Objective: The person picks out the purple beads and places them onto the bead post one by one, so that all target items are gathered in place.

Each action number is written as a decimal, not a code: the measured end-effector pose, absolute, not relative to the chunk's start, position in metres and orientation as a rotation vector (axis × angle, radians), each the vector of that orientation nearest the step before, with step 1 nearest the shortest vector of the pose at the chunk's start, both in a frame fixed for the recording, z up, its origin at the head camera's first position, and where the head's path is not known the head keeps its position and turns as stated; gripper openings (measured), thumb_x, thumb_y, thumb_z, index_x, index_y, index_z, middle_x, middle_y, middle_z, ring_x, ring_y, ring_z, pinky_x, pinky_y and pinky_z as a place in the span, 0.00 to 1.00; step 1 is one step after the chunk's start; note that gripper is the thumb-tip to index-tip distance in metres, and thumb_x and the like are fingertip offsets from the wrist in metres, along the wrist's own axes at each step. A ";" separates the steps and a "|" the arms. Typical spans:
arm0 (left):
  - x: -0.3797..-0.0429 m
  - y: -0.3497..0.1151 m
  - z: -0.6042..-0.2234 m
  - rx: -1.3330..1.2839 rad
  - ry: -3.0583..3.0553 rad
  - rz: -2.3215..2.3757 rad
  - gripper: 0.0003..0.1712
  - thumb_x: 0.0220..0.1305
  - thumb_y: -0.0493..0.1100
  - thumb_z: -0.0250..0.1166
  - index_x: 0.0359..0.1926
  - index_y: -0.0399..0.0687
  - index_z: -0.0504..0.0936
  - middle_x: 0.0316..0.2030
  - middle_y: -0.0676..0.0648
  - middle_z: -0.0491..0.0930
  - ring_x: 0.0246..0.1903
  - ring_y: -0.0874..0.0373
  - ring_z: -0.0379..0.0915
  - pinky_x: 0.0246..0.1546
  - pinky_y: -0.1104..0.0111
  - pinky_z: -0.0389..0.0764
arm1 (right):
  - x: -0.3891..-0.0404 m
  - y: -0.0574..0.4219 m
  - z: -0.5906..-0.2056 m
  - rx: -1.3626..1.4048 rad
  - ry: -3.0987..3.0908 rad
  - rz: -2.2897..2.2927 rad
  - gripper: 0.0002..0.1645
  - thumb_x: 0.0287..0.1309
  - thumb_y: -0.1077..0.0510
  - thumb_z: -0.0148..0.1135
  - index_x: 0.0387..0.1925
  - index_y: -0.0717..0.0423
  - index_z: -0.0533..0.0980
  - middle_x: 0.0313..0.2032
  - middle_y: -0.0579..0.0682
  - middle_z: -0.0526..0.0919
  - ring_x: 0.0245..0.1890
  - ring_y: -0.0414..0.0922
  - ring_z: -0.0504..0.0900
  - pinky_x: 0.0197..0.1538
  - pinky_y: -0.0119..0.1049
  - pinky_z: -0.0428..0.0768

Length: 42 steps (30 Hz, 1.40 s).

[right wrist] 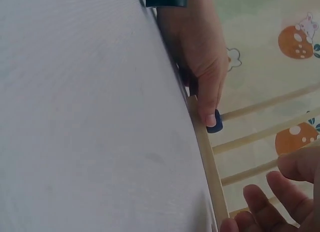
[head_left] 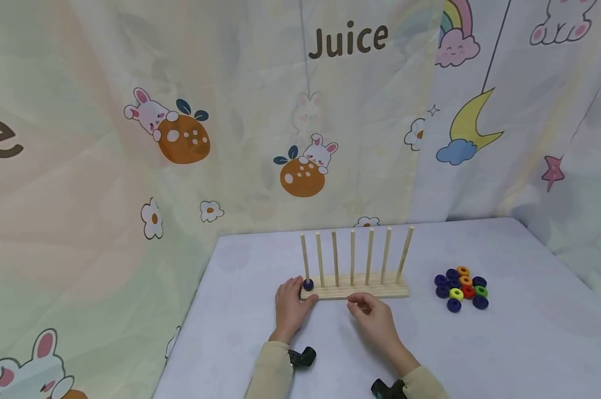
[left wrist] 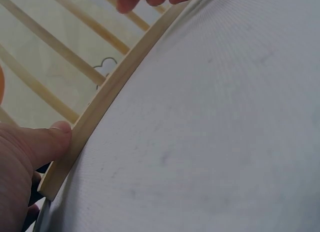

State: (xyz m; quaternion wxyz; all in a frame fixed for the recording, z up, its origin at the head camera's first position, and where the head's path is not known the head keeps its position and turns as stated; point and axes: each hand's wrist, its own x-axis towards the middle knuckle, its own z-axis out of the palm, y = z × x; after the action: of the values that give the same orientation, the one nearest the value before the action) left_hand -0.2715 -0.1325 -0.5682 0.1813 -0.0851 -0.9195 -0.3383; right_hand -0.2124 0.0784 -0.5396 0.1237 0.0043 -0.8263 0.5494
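Note:
A wooden peg stand (head_left: 377, 289) with several upright pegs lies across the table. On its leftmost peg, down at the base, sits a dark blue ring (head_left: 308, 285). My left hand (head_left: 289, 309) grips the stand's left end, its thumb (left wrist: 55, 139) against the front edge and the other fingers round the end, partly hidden. In front of the middle of the base hovers my right hand (head_left: 375, 318), fingers loosely bent with nothing between them. The right wrist view shows its fingers (right wrist: 260, 204) apart from the thumb, close to the pegs.
To the right of the stand lies a group of rings: several dark blue ones (head_left: 480, 302), orange rings (head_left: 462, 271), a red ring (head_left: 467, 291), a green ring (head_left: 481, 291) and a yellow ring (head_left: 456, 294). A printed curtain (head_left: 250, 111) hangs behind the white table (head_left: 529, 343).

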 end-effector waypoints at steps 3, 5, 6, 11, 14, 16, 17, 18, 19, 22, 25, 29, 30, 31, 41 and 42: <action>-0.271 -0.132 -0.568 -0.237 -2.602 -0.972 0.36 0.54 0.50 0.73 0.58 0.32 0.77 0.57 0.37 0.78 0.61 0.41 0.67 0.66 0.46 0.59 | -0.212 0.081 -0.543 -0.042 -2.433 1.604 0.07 0.56 0.62 0.68 0.38 0.55 0.83 0.35 0.44 0.86 0.35 0.39 0.80 0.41 0.30 0.80; -0.271 -0.132 -0.567 -0.238 -2.602 -0.983 0.36 0.54 0.50 0.73 0.58 0.32 0.77 0.57 0.37 0.77 0.61 0.40 0.67 0.66 0.46 0.59 | -0.211 0.083 -0.545 -0.061 -2.439 1.601 0.07 0.56 0.62 0.69 0.39 0.55 0.83 0.35 0.45 0.86 0.35 0.39 0.81 0.41 0.30 0.80; -0.271 -0.131 -0.567 -0.236 -2.609 -0.985 0.37 0.54 0.51 0.73 0.59 0.32 0.76 0.57 0.37 0.77 0.62 0.40 0.67 0.67 0.46 0.59 | -0.211 0.084 -0.546 -0.068 -2.437 1.598 0.07 0.56 0.62 0.69 0.39 0.55 0.83 0.35 0.45 0.86 0.35 0.39 0.81 0.41 0.30 0.80; -0.273 -0.130 -0.567 -0.232 -2.631 -0.978 0.37 0.54 0.51 0.73 0.60 0.33 0.76 0.58 0.38 0.77 0.63 0.41 0.66 0.68 0.47 0.57 | -0.209 0.090 -0.546 -0.065 -2.418 1.559 0.08 0.54 0.63 0.70 0.38 0.55 0.83 0.35 0.47 0.86 0.35 0.40 0.82 0.40 0.29 0.81; -0.274 -0.130 -0.566 -0.234 -2.624 -0.990 0.37 0.54 0.51 0.73 0.59 0.32 0.76 0.58 0.38 0.77 0.63 0.41 0.66 0.68 0.47 0.56 | -0.210 0.095 -0.546 -0.067 -2.410 1.559 0.09 0.54 0.63 0.70 0.39 0.56 0.83 0.36 0.47 0.86 0.35 0.40 0.82 0.39 0.29 0.81; -0.274 -0.131 -0.566 -0.245 -2.612 -0.991 0.37 0.53 0.50 0.73 0.59 0.31 0.76 0.57 0.37 0.77 0.62 0.40 0.66 0.67 0.46 0.57 | -0.210 0.098 -0.547 -0.083 -2.405 1.573 0.09 0.54 0.63 0.69 0.39 0.56 0.83 0.36 0.47 0.86 0.34 0.39 0.82 0.39 0.29 0.81; -0.274 -0.131 -0.566 -0.243 -2.615 -0.994 0.37 0.53 0.50 0.73 0.59 0.32 0.76 0.58 0.38 0.77 0.62 0.40 0.66 0.68 0.46 0.57 | -0.211 0.100 -0.548 -0.100 -2.408 1.577 0.09 0.55 0.62 0.69 0.40 0.55 0.83 0.36 0.46 0.86 0.34 0.39 0.81 0.38 0.28 0.80; -0.274 -0.131 -0.566 -0.243 -2.615 -0.992 0.37 0.53 0.50 0.73 0.59 0.32 0.76 0.58 0.38 0.77 0.62 0.40 0.66 0.67 0.46 0.57 | -0.211 0.102 -0.549 -0.114 -2.410 1.584 0.09 0.56 0.62 0.69 0.40 0.55 0.83 0.36 0.46 0.86 0.34 0.39 0.81 0.38 0.28 0.80; -0.274 -0.131 -0.565 -0.243 -2.614 -0.990 0.36 0.54 0.50 0.72 0.59 0.32 0.77 0.57 0.38 0.77 0.62 0.40 0.66 0.67 0.46 0.58 | -0.211 0.103 -0.549 -0.123 -2.408 1.587 0.09 0.56 0.62 0.69 0.40 0.55 0.83 0.36 0.46 0.86 0.34 0.39 0.81 0.38 0.28 0.79; -0.273 -0.131 -0.565 -0.240 -2.623 -0.990 0.35 0.55 0.50 0.71 0.59 0.32 0.77 0.58 0.39 0.77 0.62 0.41 0.66 0.67 0.46 0.58 | -0.211 0.105 -0.550 -0.145 -2.411 1.570 0.09 0.57 0.62 0.68 0.41 0.55 0.83 0.37 0.47 0.87 0.35 0.40 0.81 0.39 0.28 0.80; -0.272 -0.131 -0.566 -0.236 -2.628 -0.991 0.34 0.56 0.49 0.71 0.59 0.33 0.76 0.58 0.39 0.77 0.63 0.41 0.66 0.67 0.46 0.58 | -0.211 0.107 -0.549 -0.151 -2.412 1.547 0.09 0.56 0.62 0.68 0.41 0.56 0.83 0.37 0.49 0.87 0.35 0.40 0.82 0.40 0.28 0.80; -0.271 -0.130 -0.565 -0.235 -2.626 -0.997 0.34 0.56 0.49 0.71 0.59 0.32 0.77 0.58 0.39 0.77 0.63 0.41 0.66 0.68 0.46 0.57 | -0.210 0.111 -0.549 -0.127 -2.401 1.481 0.09 0.56 0.63 0.68 0.40 0.56 0.83 0.37 0.49 0.87 0.35 0.41 0.82 0.39 0.29 0.81; -0.271 -0.130 -0.565 -0.236 -2.623 -1.002 0.34 0.56 0.49 0.71 0.59 0.32 0.77 0.58 0.39 0.77 0.63 0.41 0.66 0.68 0.46 0.57 | -0.210 0.113 -0.548 -0.123 -2.399 1.457 0.09 0.55 0.63 0.68 0.40 0.56 0.83 0.37 0.49 0.87 0.35 0.42 0.82 0.39 0.30 0.81; -0.271 -0.130 -0.565 -0.236 -2.621 -1.003 0.34 0.56 0.49 0.71 0.59 0.32 0.77 0.58 0.39 0.77 0.63 0.41 0.66 0.68 0.46 0.57 | -0.210 0.115 -0.548 -0.127 -2.395 1.438 0.09 0.55 0.64 0.69 0.40 0.56 0.83 0.36 0.49 0.87 0.34 0.42 0.82 0.38 0.30 0.81; -0.272 -0.132 -0.566 -0.223 -2.621 -1.003 0.34 0.57 0.49 0.71 0.59 0.33 0.77 0.59 0.40 0.77 0.63 0.41 0.66 0.68 0.47 0.56 | -0.217 0.135 -0.547 -0.169 -2.350 1.355 0.10 0.55 0.63 0.68 0.40 0.58 0.83 0.37 0.51 0.87 0.32 0.39 0.81 0.36 0.24 0.79; -0.272 -0.132 -0.567 -0.225 -2.623 -1.004 0.34 0.57 0.49 0.70 0.59 0.33 0.77 0.59 0.40 0.76 0.63 0.41 0.65 0.68 0.47 0.56 | -0.217 0.138 -0.546 -0.182 -2.352 1.359 0.10 0.55 0.63 0.68 0.41 0.58 0.83 0.37 0.51 0.87 0.32 0.38 0.81 0.35 0.24 0.79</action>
State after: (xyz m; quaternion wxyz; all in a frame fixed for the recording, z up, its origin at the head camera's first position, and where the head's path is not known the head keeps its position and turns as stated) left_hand -0.2725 -0.1322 -0.5665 0.1615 -0.0787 -0.9187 -0.3516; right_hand -0.2169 0.1376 -0.5465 0.2079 -0.0652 -0.8451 0.4881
